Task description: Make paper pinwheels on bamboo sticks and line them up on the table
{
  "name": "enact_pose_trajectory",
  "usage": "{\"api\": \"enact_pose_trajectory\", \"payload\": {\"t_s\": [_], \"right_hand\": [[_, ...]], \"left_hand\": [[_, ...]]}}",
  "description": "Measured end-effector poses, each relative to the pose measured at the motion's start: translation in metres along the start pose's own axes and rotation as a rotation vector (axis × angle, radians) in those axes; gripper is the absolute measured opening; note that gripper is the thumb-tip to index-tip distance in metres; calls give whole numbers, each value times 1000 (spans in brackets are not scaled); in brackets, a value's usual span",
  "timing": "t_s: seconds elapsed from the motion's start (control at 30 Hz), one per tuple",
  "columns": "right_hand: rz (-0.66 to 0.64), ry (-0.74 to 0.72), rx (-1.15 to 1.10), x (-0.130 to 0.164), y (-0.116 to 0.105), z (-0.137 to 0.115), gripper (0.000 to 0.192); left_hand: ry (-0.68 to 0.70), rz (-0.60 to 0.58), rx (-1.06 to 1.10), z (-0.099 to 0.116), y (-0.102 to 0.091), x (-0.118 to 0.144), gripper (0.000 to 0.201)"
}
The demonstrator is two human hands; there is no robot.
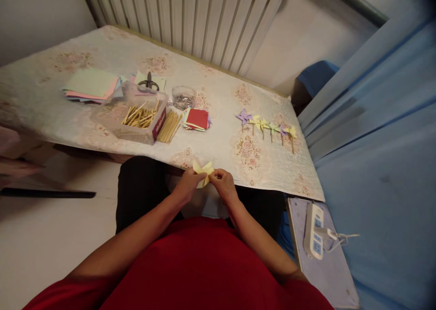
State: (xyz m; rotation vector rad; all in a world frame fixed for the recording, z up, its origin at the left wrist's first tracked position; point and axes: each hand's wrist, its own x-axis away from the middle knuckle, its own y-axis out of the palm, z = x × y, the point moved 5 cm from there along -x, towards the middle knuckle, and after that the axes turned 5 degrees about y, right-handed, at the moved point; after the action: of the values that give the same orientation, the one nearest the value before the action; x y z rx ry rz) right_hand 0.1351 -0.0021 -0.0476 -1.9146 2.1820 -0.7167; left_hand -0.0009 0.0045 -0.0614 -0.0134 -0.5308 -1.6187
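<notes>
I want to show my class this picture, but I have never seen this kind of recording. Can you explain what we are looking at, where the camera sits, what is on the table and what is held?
There is no machine here: a person wears a camera on the head, looking down at their own two hands. The left hand and right hand together hold a yellow paper pinwheel at the table edge. On the table lie a box of sticks, loose sticks, paper stacks, red squares, scissors, a small bowl and a row of finished pinwheels. A power strip sits on the right.
</notes>
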Motion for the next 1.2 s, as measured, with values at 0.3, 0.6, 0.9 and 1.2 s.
{"api": "enact_pose_trajectory", "payload": {"t_s": [0.3, 0.6, 0.9, 1.2], "right_hand": [[-13, 11, -25, 1, 2, 0, 15], [10, 10, -13, -1, 3, 1, 16], [75, 11, -228, -17, -6, 10, 18], [440, -264, 353, -71, -31, 39, 21]], "left_hand": [[-5, -6, 0, 0, -1, 1, 32], [8, -1, -9, 0, -2, 0, 31], [53, -46, 22, 6, -6, -14, 34], [13, -52, 136, 23, -15, -51, 34]]}}
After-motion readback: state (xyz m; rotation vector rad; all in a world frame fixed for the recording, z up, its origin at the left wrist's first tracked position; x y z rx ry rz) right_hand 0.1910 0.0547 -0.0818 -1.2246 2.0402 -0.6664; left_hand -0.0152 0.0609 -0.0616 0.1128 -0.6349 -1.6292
